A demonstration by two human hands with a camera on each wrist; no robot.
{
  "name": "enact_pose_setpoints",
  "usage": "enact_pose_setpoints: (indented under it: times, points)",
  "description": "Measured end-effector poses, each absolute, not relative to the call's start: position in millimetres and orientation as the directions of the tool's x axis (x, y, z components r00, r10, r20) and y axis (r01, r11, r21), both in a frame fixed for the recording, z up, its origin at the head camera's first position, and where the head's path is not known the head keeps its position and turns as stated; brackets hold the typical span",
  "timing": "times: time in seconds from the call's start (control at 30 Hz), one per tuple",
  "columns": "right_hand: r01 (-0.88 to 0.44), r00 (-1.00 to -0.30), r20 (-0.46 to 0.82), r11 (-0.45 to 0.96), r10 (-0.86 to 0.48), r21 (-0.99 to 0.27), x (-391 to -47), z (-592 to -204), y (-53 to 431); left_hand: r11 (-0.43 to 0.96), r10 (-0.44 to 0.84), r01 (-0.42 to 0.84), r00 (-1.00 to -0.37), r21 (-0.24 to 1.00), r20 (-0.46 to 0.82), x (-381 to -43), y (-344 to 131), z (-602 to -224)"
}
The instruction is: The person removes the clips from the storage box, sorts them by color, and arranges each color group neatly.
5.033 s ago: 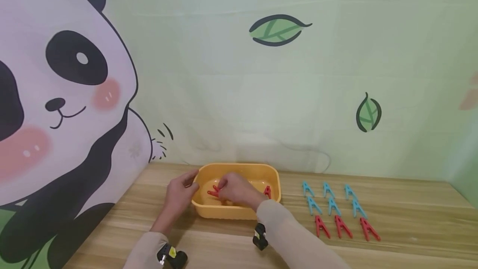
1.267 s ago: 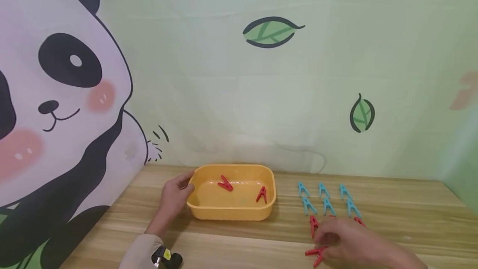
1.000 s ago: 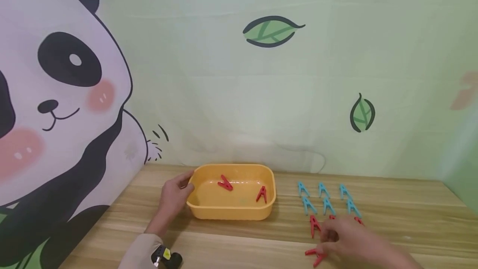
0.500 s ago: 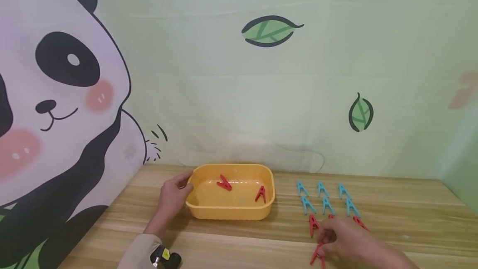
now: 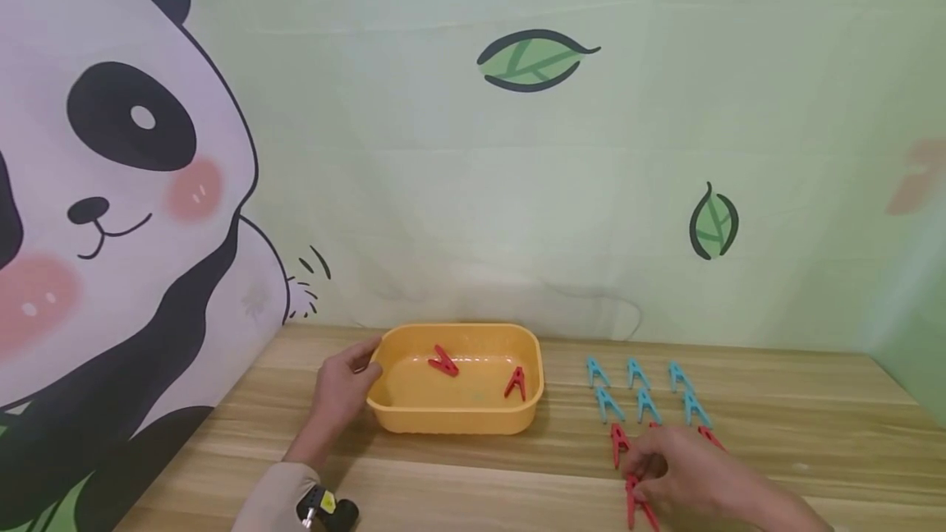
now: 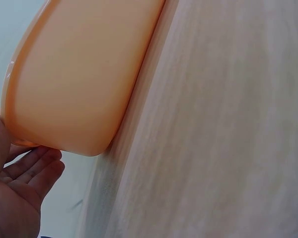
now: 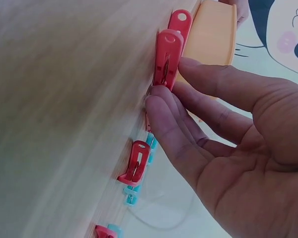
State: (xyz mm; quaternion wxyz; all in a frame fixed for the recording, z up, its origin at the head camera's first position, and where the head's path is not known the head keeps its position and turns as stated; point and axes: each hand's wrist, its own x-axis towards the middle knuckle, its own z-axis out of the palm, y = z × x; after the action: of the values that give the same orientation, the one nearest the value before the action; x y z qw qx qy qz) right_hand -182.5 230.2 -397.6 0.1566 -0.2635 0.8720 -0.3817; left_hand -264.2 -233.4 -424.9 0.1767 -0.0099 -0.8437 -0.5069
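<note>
My left hand (image 5: 343, 388) holds the left end of a yellow plastic basin (image 5: 454, 422), thumb at the rim and fingers around the outside. In the left wrist view the fingers (image 6: 42, 171) bend against the basin's end wall. Low on the right, my right hand (image 5: 698, 470) pinches a red clothespin (image 7: 169, 49) between thumb and fingertips, close over the table. Its legs point toward the front edge. Just beyond it lies another red clothespin (image 5: 619, 446); two more in that row are partly hidden by the hand. Inside the basin are two red clothespins, one left (image 5: 443, 362), one right (image 5: 516, 383).
Behind the red row, light-blue clothespins (image 5: 649, 406) lie in two rows of three on the wooden table (image 5: 473, 483). A cloth backdrop (image 5: 473, 187) with a panda (image 5: 133, 130) and leaves rises at the table's back.
My right hand has come out of the basin to the right with a red clothespin. Over the last second that clothespin has turned, its legs swinging from left to front. The left hand stays put.
</note>
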Motion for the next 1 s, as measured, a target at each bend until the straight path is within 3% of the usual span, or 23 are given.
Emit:
enact_pose_setpoints:
  times: [0.23, 0.47, 0.63, 1.0]
  points:
    - [-0.366, -0.803, -0.051, 0.559, -0.594, -0.744, -184, -398, 230, 0.486, -0.162, 0.201, -0.936, 0.850, 0.314, -264, -235, -425]
    - [-0.479, -0.796, 0.056, 0.571, -0.603, -0.666, -186, -394, 227, 0.489, -0.158, 0.208, -0.934, 0.847, 0.321, -265, -235, -424]
    - [-0.478, -0.797, 0.080, 0.545, -0.599, -0.689, -187, -383, 224, 0.477, -0.156, 0.207, -0.936, 0.854, 0.315, -266, -234, -425]
    - [-0.526, -0.817, 0.197, 0.559, -0.543, -0.641, -200, -349, 181, 0.471, -0.155, 0.198, -0.941, 0.859, 0.302, -265, -235, -426]
